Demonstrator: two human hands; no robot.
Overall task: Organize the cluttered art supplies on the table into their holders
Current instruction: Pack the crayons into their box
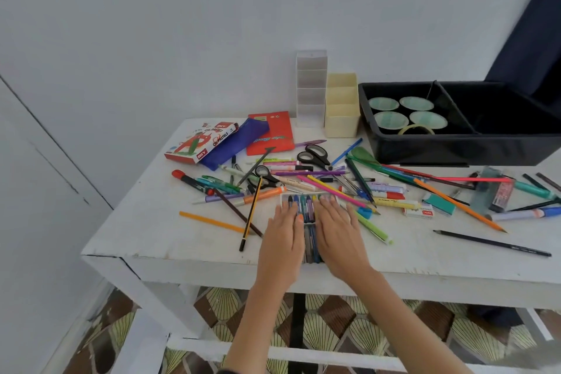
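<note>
A white tray of oil pastels (306, 209) lies near the front edge of the white table (158, 234). My left hand (283, 240) lies flat on the tray's left side with its fingers straight. On the tray's right side rests my right hand (338, 234), also flat. Only the middle row of crayons shows between them. Pencils, pens and markers (321, 182) lie scattered behind and to the right. At the back stand a white tiered holder (311, 88) and a cream holder (341, 106).
A black bin (455, 149) with paper cups and a tape roll sits at the back right. An oil pastels box (198, 143), a blue pouch (235, 143) and a red booklet (273, 130) lie at the back left. Two pairs of scissors (314, 156) lie mid-table.
</note>
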